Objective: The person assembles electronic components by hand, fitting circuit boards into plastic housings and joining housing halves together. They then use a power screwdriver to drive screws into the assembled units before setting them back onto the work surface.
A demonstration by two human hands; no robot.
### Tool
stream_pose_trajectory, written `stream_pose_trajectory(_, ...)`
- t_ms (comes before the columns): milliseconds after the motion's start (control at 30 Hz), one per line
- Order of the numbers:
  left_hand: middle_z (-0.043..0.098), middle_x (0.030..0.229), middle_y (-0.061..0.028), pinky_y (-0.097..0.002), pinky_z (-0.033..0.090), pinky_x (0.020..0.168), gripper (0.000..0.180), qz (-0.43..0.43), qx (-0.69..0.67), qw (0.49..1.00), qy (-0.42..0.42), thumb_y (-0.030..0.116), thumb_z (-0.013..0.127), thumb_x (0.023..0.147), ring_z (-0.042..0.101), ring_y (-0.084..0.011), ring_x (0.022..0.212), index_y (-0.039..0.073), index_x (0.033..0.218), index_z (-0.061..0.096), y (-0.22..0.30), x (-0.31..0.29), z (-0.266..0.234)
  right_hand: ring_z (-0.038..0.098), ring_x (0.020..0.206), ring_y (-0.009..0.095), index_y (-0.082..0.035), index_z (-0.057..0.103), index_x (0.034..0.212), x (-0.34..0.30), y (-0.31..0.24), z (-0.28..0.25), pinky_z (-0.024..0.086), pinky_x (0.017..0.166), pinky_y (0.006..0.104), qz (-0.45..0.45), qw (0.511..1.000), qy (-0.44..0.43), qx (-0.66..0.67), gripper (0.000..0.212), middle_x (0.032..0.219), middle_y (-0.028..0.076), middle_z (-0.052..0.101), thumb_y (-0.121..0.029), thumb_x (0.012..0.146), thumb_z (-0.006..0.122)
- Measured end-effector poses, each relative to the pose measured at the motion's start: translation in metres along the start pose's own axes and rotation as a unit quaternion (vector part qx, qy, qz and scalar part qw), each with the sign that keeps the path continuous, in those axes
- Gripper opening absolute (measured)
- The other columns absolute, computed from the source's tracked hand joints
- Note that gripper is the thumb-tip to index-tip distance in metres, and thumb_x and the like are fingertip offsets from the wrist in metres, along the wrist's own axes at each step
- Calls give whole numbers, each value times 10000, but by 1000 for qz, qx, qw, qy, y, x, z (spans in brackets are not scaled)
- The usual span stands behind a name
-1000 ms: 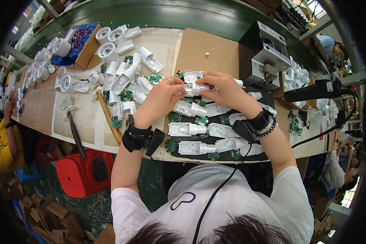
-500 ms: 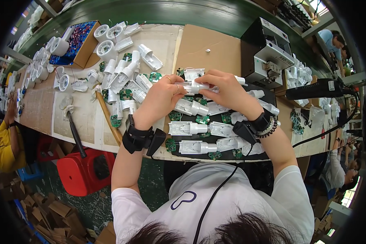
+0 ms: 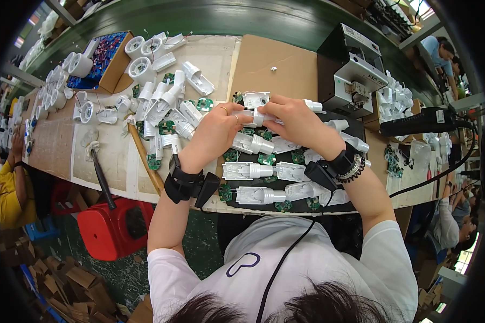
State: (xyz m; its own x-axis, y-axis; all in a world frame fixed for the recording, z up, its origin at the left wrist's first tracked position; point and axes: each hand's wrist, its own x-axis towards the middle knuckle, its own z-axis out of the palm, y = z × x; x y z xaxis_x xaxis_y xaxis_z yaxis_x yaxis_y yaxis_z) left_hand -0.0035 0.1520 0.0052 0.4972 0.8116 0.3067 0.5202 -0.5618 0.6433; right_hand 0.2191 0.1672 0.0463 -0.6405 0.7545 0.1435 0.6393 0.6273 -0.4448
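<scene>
Between my two hands is a white plastic housing (image 3: 257,118), lying at the upper part of a black mat. My left hand (image 3: 219,126) pinches its left end, fingers closed. At its right end my right hand (image 3: 295,119) has thumb and fingers closed on it. Similar white housings (image 3: 248,170) lie in rows below my hands, with small green circuit boards (image 3: 267,159) among them. Just above my fingers sits another open white housing (image 3: 256,99). My fingers hide much of the held part.
Left of my hands lies a pile of white housings (image 3: 164,102) and boards. A wooden-handled tool (image 3: 144,156) and a hammer (image 3: 101,177) lie nearer me. A cardboard box (image 3: 113,75) holds blue parts. A black-and-silver machine (image 3: 353,72) stands at the right, beside a black handheld device (image 3: 420,119).
Both hands stay on the same housing; my right fingers have shifted slightly left along it. The whole view has moved very slightly.
</scene>
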Motion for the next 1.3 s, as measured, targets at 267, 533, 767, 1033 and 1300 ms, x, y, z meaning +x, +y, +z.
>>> stream_pose_trajectory(267, 608, 1084, -161, -379, 488, 886, 304, 41, 16, 999, 16, -42, 628, 744, 578, -320, 1049, 97, 997, 722, 1, -3, 0, 607, 761, 301, -30, 641, 1008, -14, 0, 6, 498, 666, 370, -54, 997, 58, 11, 226, 880, 115, 587, -55, 787, 682)
stream_pose_trajectory(533, 564, 1167, -130, -362, 499, 877, 336, 90, 53, 994, 30, -65, 643, 732, 563, -298, 1068, 117, 1004, 718, 7, -5, -2, 609, 807, 258, -50, 622, 1081, -31, -13, 13, 515, 678, 352, -77, 989, 117, -56, 320, 915, 83, 594, -40, 767, 685)
stream_pose_trajectory(767, 570, 1157, -125, -370, 495, 878, 326, 78, 51, 995, 32, -51, 651, 738, 557, -300, 1071, 116, 1009, 718, 8, -3, 1, 612, 829, 250, -50, 621, 1085, -32, -9, 15, 520, 696, 348, -63, 990, 103, -73, 321, 934, 75, 599, -49, 770, 682)
stream_pose_trajectory(1033, 570, 1153, -124, -371, 497, 875, 325, 59, 56, 997, 1, -52, 655, 741, 552, -307, 1069, 106, 1019, 716, 6, 5, -3, 626, 825, 275, -68, 645, 1066, -20, 4, -2, 518, 721, 357, -71, 994, 82, -7, 258, 935, 85, 624, -70, 809, 669)
stream_pose_trajectory(1300, 554, 1170, -126, -381, 493, 889, 388, 115, 85, 989, 22, -71, 647, 704, 546, -313, 1079, 109, 1044, 701, 14, 3, -5, 636, 832, 274, -69, 660, 1079, -23, -11, -58, 520, 699, 338, -51, 992, 116, 10, 270, 980, 92, 644, -35, 812, 664)
